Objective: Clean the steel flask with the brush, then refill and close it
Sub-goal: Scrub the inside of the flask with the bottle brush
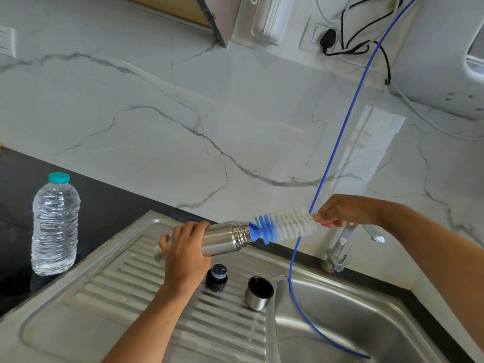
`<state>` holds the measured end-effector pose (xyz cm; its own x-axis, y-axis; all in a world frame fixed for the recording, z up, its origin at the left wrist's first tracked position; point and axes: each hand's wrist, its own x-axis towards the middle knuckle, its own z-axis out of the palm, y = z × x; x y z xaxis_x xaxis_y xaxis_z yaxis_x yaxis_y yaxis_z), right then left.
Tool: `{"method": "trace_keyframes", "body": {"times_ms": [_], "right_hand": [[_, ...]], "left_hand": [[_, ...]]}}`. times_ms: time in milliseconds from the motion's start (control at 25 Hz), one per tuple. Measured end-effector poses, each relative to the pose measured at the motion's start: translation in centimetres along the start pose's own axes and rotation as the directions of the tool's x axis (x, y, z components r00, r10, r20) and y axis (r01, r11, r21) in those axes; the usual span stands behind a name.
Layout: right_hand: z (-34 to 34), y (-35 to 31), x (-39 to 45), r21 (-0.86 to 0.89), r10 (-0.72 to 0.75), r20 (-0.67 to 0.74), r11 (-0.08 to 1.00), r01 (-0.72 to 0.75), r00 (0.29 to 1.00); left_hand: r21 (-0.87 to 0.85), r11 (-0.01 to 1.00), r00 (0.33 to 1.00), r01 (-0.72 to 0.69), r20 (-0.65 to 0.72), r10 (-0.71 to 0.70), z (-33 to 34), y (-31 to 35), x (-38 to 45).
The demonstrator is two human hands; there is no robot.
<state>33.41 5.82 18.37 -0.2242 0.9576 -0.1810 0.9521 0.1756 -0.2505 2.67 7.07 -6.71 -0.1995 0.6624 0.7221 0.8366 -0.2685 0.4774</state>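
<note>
The steel flask (222,238) is held nearly level in the air above the ribbed drainboard (146,305) of the sink, its open threaded mouth pointing to the right. The left hand (183,247) grips its body with the fingers curled around it. The brush (281,226) has only its blue tip at the mouth; the white bristles are all outside. The right hand (337,213) pinches the brush at the handle end.

I judge that the cleaning step is in hand. Whether the brush is going in or coming out, I cannot tell. The next move calls for keeping the brush in line with the narrow mouth while the left hand holds the flask steady.

On the drainboard below stand the dark stopper (216,277) and the steel cup lid (258,293), apart from each other. A plastic water bottle (55,226) stands on the black tabletop (104,203) at the left. A blue tube (337,153) hangs down into the sink basin (353,323).
</note>
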Motion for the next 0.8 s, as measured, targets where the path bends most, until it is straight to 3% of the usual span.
{"method": "trace_keyframes", "body": {"times_ms": [200,240,320,400,440,560,680,800], "right_hand": [[-0.8,-0.6,-0.7,0.137,0.233,0.276,0.951,-0.278,0.932],[-0.5,-0.9,-0.6,0.084,0.241,0.239,0.96,-0.267,0.941],[0.4,-1.5,-0.7,-0.221,0.125,-0.017,0.967,-0.126,0.992],[1.3,-2.0,-1.4,-0.526,-0.162,-0.293,0.85,-0.018,0.942],[1.7,-2.5,-1.9,-0.58,-0.273,-0.349,0.814,0.023,0.897],[3.6,-4.2,-2.6,-0.668,-0.393,-0.359,0.742,0.061,0.846],[5.2,-4.7,-1.7,-0.784,-0.393,-0.318,0.621,-0.006,0.863],[4.9,-4.2,-1.3,-0.819,-0.376,-0.281,0.573,-0.017,0.883]], "left_hand": [[-0.007,1.0,1.0,0.003,0.009,-0.003,-0.1,0.2,0.0],[-0.003,1.0,1.0,0.012,0.018,-0.012,-0.1,0.1,-0.1],[-0.006,0.999,0.999,0.046,0.028,-0.045,0.0,0.0,-0.2],[-0.031,0.995,0.995,0.095,0.026,-0.094,0.1,0.0,-0.2],[-0.04,0.993,0.994,0.11,0.025,-0.109,0.1,0.0,-0.2],[-0.052,0.993,0.994,0.11,0.028,-0.109,0.0,0.2,-0.3],[-0.054,0.994,0.995,0.1,0.012,-0.099,0.0,0.3,-0.4],[-0.051,0.995,0.996,0.085,0.0,-0.085,-0.1,0.0,-0.3]]}}
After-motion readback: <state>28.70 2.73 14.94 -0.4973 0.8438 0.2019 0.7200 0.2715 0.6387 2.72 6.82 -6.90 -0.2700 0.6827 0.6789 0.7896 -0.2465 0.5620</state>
